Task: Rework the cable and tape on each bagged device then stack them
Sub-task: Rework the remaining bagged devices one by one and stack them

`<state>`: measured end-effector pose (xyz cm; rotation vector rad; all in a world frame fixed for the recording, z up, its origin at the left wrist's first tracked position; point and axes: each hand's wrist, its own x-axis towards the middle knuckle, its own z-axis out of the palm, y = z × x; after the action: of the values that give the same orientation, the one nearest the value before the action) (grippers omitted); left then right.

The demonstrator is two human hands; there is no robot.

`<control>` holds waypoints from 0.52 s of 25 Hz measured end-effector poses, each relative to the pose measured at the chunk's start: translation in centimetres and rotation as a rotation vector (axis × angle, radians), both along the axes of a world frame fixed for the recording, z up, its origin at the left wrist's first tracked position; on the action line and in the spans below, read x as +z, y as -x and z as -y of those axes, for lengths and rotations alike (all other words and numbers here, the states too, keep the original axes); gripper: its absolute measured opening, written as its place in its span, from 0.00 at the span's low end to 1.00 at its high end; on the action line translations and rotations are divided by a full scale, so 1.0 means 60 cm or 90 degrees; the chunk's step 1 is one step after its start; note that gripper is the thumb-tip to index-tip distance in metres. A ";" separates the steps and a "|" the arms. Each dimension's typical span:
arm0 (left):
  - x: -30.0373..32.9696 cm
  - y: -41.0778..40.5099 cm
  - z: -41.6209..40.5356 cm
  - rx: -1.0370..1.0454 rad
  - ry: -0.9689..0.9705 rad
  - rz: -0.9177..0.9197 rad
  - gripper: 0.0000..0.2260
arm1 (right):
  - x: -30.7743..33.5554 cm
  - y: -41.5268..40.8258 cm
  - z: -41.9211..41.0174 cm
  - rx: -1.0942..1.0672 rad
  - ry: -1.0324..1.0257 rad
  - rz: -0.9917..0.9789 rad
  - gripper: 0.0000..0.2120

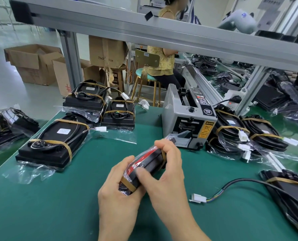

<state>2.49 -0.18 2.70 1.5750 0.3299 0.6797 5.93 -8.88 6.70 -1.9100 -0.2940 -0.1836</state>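
Note:
Both hands hold one bagged black device [145,166] on edge above the green mat, its red side showing through the plastic and brown tape bands around it. My left hand [117,192] grips its near end from below. My right hand [169,168] wraps over its far end, thumb pressing the side. A taped bagged device [52,141] with a coiled cable lies to the left. Behind it stands a stack of bagged devices [85,100] and another one [118,113].
A grey tape dispenser [188,117] stands straight ahead past my hands. More bagged devices [244,134] lie at the right, and one [291,193] at the near right with a loose cable and white connector [198,198]. A seated person [163,61] works beyond the bench.

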 end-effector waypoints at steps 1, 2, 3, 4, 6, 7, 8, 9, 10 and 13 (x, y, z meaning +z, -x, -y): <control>-0.001 0.000 0.000 -0.002 -0.002 0.001 0.30 | 0.001 -0.001 0.003 0.011 0.024 -0.006 0.27; 0.001 -0.001 0.000 -0.007 -0.008 0.005 0.29 | 0.004 -0.007 0.007 0.014 0.037 -0.018 0.28; 0.001 0.000 -0.001 -0.014 -0.015 0.007 0.30 | 0.008 -0.016 0.012 0.004 0.040 -0.025 0.30; 0.001 0.000 -0.004 -0.021 -0.018 0.004 0.30 | 0.013 -0.029 0.018 -0.018 0.041 -0.023 0.30; 0.005 0.005 -0.014 -0.039 -0.018 -0.013 0.31 | 0.022 -0.055 0.040 -0.066 0.052 -0.002 0.27; 0.007 0.007 -0.025 -0.048 -0.013 -0.014 0.31 | 0.024 -0.070 0.054 -0.055 0.056 0.011 0.25; 0.008 0.011 -0.040 -0.061 0.002 -0.013 0.31 | 0.024 -0.083 0.068 -0.017 0.057 0.013 0.23; 0.011 0.015 -0.057 -0.081 0.020 -0.017 0.31 | 0.024 -0.094 0.081 0.039 0.062 -0.006 0.22; 0.018 0.020 -0.073 -0.100 0.034 -0.024 0.31 | 0.024 -0.103 0.094 0.103 0.063 -0.039 0.22; 0.032 0.025 -0.109 -0.159 0.004 -0.077 0.30 | 0.015 -0.129 0.117 0.232 0.046 -0.130 0.18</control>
<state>0.97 6.36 4.61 1.6218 0.2194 0.3916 13.66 -15.92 7.60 -1.8930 -0.5084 0.2664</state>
